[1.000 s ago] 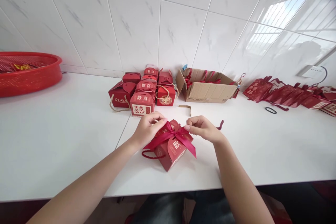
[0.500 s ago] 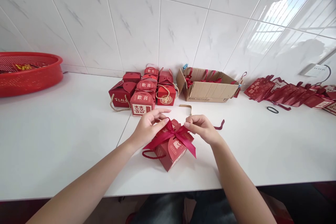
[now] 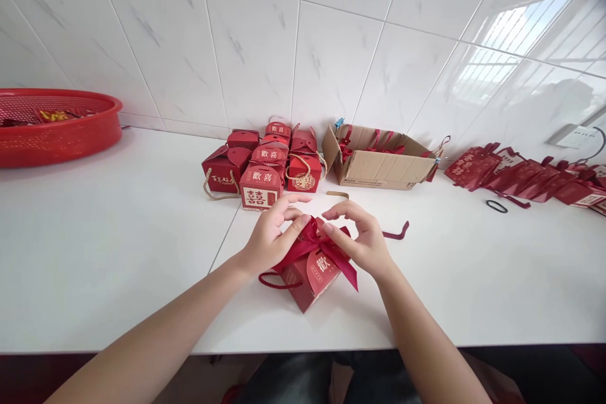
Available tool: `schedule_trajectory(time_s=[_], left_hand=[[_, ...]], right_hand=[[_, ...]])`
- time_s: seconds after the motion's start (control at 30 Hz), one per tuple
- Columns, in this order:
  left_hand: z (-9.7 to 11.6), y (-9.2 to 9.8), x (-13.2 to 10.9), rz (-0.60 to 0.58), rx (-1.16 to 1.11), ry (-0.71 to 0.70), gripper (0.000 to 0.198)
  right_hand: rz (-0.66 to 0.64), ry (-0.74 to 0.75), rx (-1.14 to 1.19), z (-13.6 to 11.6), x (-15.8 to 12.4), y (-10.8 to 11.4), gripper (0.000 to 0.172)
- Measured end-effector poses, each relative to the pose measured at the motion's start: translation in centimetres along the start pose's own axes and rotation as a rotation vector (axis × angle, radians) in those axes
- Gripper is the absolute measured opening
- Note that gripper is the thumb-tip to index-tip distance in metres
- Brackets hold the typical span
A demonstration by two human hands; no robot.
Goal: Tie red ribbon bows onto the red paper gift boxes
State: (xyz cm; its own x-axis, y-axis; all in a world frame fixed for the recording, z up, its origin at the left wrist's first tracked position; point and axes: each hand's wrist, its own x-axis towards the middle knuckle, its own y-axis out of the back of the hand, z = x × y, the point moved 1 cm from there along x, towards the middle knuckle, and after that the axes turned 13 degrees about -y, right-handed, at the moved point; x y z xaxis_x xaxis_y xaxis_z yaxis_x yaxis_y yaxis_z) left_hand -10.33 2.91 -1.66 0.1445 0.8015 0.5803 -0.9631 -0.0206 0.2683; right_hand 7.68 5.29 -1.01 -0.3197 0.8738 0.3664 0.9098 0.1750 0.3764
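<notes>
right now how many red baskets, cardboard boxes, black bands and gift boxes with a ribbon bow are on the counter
red basket: 1
cardboard box: 1
black band: 1
gift box with a ribbon bow: 1
total: 4

left hand [image 3: 269,240] | right hand [image 3: 365,245] | fingers now spread, closer on bow [image 3: 316,245]

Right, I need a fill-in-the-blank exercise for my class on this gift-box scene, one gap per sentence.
1. The left hand and the right hand both touch the ribbon bow on a small ____ gift box.
2. The gift box stands on a ____ counter.
3. The closed boxes stand to the ____ of the cardboard box.
4. The flat boxes lie at the counter's far ____ end.

Missing words: red; white; left; right.
</notes>
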Motion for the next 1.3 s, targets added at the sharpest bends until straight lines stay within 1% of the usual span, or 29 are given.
schedule_trajectory(time_s=[0.23, 0.3, 0.4, 0.5, 0.67, 0.83, 1.07, 1.13, 1.3], left_hand=[[-0.1, 0.1, -0.3, -0.060, -0.127, -0.045, 0.027], [-0.3, 0.2, -0.3, -0.068, -0.135, -0.035, 0.025], [-0.5, 0.4, -0.1, -0.055, -0.103, -0.002, 0.029], [-0.4, 0.7, 0.1, -0.031, -0.028, 0.008, 0.027], [-0.2, 1.3, 0.6, -0.028, 0.047, -0.044, 0.006], [0.0, 1.4, 0.6, -0.082, -0.018, -0.037, 0.008], [0.0, 1.0, 0.5, -0.083, -0.015, -0.070, 0.011], [-0.1, 1.1, 0.5, -0.091, -0.012, -0.094, 0.010], [-0.3, 1.3, 0.6, -0.147, 0.010, -0.188, 0.010]], right_hand=[[-0.048, 0.008, -0.040, -0.1, -0.1, -1.0, 0.008], [-0.030, 0.018, -0.048, -0.1, -0.1, -1.2, 0.007], [0.010, 0.019, -0.053, 0.0, -0.1, -1.3, 0.003], [0.002, -0.045, -0.026, 0.1, -0.2, -1.3, 0.004], [-0.025, -0.158, 0.045, 0.5, -0.1, -1.4, 0.018], [-0.087, -0.243, 0.105, 0.6, 0.0, -1.4, 0.025], [-0.120, -0.292, 0.164, 0.5, 0.0, -1.4, 0.030], [-0.126, -0.309, 0.166, 0.5, 0.0, -1.4, 0.029], [-0.138, -0.310, 0.175, 0.1, -0.1, -1.3, 0.017]])
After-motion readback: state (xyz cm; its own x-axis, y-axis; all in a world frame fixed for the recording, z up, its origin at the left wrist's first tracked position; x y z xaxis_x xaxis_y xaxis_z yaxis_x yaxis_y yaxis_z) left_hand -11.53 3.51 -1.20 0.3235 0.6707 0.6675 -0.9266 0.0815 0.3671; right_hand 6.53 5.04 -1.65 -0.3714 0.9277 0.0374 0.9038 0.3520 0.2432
